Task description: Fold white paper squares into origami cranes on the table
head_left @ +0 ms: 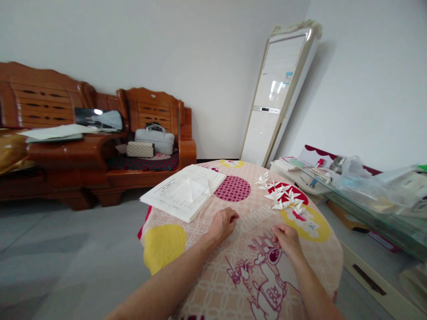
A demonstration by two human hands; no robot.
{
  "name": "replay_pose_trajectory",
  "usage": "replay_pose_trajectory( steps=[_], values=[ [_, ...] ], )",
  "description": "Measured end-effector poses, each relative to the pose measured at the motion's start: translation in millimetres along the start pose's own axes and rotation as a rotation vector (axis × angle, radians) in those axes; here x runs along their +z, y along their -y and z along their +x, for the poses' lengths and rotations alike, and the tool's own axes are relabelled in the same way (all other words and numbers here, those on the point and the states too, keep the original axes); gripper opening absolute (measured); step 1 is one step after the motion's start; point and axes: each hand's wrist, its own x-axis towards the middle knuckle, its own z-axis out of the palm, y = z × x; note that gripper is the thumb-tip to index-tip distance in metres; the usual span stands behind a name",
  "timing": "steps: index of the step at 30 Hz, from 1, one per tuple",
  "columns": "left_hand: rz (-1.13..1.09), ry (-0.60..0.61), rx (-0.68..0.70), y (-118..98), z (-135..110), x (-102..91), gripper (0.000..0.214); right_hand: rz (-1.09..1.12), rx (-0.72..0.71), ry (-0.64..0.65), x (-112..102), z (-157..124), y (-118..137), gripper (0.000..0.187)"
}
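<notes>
My left hand (224, 223) is held over the middle of the round table, its fingers curled and pinched together. A short way to the right, my right hand (286, 239) is also closed, thumb against the fingers. Whatever either hand pinches, if anything, is too small or too pale to make out against the cloth. Several white folded paper cranes (283, 195) stand grouped just beyond my right hand. Past my left hand lies a stack of printed paper sheets (168, 195), with a white folded paper piece (191, 189) on top.
A patterned tablecloth (167, 244) covers the table. Close at the right is a glass-topped stand (353, 200) bearing plastic bags and papers. Wooden seats (150, 104) with bags on them are at the back left; a tall white air conditioner (263, 120) stands behind the table.
</notes>
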Motion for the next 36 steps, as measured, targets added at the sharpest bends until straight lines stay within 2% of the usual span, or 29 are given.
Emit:
replay_pose_trajectory(
  steps=[5,11,14,16,19,29,36],
  values=[
    [0.108,-0.117,-0.117,18,4,-22.2,0.023,-0.203,-0.123,-0.034,4,-6,6,0.026],
    [0.314,-0.240,-0.322,69,16,-66.7,0.032,-0.513,-0.227,-0.038,7,-3,-4,0.034],
    [0.403,-0.217,-0.394,89,16,-81.1,0.037,-0.592,-0.252,-0.034,8,-1,-9,0.036],
    [0.443,-0.172,-0.422,97,15,-84.8,0.029,-0.616,-0.265,-0.020,7,1,-11,0.038],
    [0.486,-0.116,-0.456,102,14,-85.1,0.021,-0.628,-0.233,-0.018,7,3,-13,0.040],
    [0.553,-0.036,-0.516,97,20,-86.5,0.027,-0.651,-0.249,-0.004,7,6,-17,0.043],
    [0.484,-0.069,-0.548,93,24,-92.8,0.026,-0.638,-0.252,-0.017,6,7,-22,0.044]
  ],
)
